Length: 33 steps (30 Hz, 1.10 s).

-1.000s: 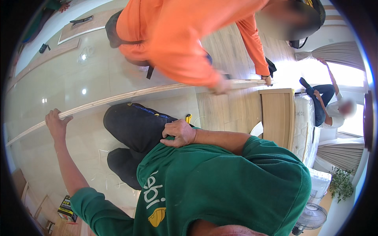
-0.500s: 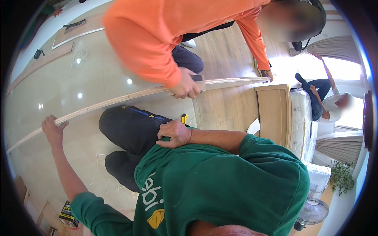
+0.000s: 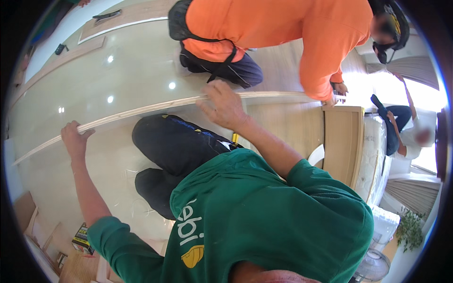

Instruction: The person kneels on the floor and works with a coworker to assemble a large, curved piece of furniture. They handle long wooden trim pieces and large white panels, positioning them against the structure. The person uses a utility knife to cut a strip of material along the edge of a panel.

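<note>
A long, narrow board edge (image 3: pixel 155 107), pale like plywood, runs across from the lower left to the far right, curving in the wide picture. My left hand (image 3: pixel 77 140) grips this edge near its left end, fingers over it and thumb on my side. Raised to the middle of the board is my right hand (image 3: pixel 224 107), blurred by motion. Its fingers overlap the edge, and I cannot tell whether they grip it. Below it is my bent knee in black trousers (image 3: pixel 165 141), with a small yellow tool (image 3: pixel 235 137) beside my thigh.
A co-worker in an orange top (image 3: pixel 264 23) kneels across the board, hands near its right end. A wooden cabinet (image 3: pixel 342 141) stands at the right, near a wrapped mattress (image 3: pixel 375 151). Another person (image 3: pixel 406 132) sits beyond. A box (image 3: pixel 82 239) and a fan (image 3: pixel 373 266) stand lower down.
My right hand has left my waist and risen to the board. The co-worker has shifted right, moving the hand with the block-like tool from mid-board toward the right end. My left hand keeps its grip.
</note>
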### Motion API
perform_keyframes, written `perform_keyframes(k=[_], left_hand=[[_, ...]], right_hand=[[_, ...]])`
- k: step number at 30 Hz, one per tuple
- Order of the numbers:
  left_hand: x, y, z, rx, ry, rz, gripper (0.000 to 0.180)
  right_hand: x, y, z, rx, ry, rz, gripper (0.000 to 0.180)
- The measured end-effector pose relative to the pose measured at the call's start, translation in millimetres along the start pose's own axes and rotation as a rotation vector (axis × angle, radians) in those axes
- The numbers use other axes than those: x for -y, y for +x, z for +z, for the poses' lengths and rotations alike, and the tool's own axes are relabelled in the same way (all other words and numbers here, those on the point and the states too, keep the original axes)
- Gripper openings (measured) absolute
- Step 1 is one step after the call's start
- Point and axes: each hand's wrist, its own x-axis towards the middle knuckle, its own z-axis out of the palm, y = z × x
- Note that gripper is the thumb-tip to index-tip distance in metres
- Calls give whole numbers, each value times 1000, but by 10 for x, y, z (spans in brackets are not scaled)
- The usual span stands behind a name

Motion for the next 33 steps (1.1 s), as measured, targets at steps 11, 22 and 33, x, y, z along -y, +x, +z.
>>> perform_keyframes(k=[11,22,33], left_hand=[[-63,10,-24,27,18,-20,49],[45,-29,-19,20,21,-34,50],[37,-79,-65,-1,5,-38,50]], right_hand=[[350,606,609,512,-21,-67,72],[563,546,737,480,-146,-390,56],[-506,-371,-374,325,-209,-32,48]])
